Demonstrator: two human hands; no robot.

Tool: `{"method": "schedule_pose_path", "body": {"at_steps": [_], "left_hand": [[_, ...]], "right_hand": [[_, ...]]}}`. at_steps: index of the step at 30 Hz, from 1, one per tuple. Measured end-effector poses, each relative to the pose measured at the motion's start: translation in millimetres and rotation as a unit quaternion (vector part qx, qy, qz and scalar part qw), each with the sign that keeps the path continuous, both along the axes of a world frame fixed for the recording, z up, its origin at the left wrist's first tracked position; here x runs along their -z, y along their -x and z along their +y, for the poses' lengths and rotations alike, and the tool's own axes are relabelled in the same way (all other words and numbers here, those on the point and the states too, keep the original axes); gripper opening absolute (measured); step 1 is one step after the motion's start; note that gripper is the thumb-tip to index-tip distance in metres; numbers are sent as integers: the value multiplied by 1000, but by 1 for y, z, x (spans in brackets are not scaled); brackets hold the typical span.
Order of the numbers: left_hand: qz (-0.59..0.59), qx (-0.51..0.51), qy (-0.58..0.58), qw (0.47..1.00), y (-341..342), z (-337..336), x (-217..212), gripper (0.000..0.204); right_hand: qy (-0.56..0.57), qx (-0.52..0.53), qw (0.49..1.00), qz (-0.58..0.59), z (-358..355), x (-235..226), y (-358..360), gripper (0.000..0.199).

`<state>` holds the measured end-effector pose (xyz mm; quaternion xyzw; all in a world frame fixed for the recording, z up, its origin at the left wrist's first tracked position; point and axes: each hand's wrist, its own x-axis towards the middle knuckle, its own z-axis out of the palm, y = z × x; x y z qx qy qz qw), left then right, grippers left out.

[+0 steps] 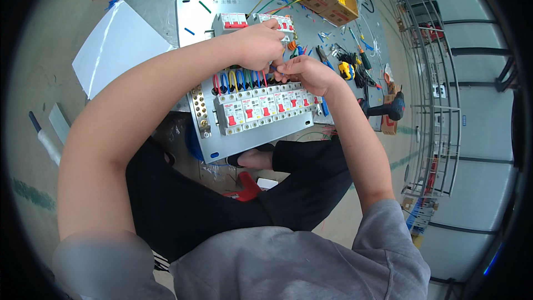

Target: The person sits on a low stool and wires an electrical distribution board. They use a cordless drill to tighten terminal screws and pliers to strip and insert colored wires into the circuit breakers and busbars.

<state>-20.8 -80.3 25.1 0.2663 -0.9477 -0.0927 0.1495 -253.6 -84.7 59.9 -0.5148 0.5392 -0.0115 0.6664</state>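
My left hand (pixel 261 45) reaches over the middle of a grey metal mounting plate (pixel 239 145), its fingers closed and pointing down among the wires. Touching its fingertips, my right hand (pixel 308 74) pinches what looks like a short blue wire (pixel 280 72); what the left fingertips grip is hidden. Just nearer stands a row of white circuit breakers (pixel 266 109) with red levers. Red, blue, yellow and green wires (pixel 240 79) loop up from its far side. Beyond my hands are more breakers (pixel 233 23), partly covered by the left hand, with loose wires rising behind them.
A brass terminal strip (pixel 200 112) runs along the plate's left edge. White paper (pixel 119 44) lies to the left. Right of the plate are pliers (pixel 323 56), a yellow tape measure (pixel 347 70) and a power drill (pixel 388 108). A divided cardboard box (pixel 311 1) stands behind.
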Motion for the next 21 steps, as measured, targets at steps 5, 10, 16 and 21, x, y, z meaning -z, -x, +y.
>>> {"method": "schedule_pose_path", "body": {"at_steps": [5, 10, 16, 21], "left_hand": [[21, 5, 48, 999, -3, 2, 17, 13], [46, 13, 67, 997, -2, 0, 21, 17], [55, 5, 43, 998, -5, -2, 19, 14], [46, 6, 35, 998, -2, -3, 18, 10]], "right_hand": [[14, -40, 995, 95, 6, -4, -14, 16], [121, -151, 963, 189, 7, 3, -13, 19], [27, -56, 991, 121, 3, 4, -12, 18], [-9, 9, 998, 59, 1, 3, -6, 21]]}}
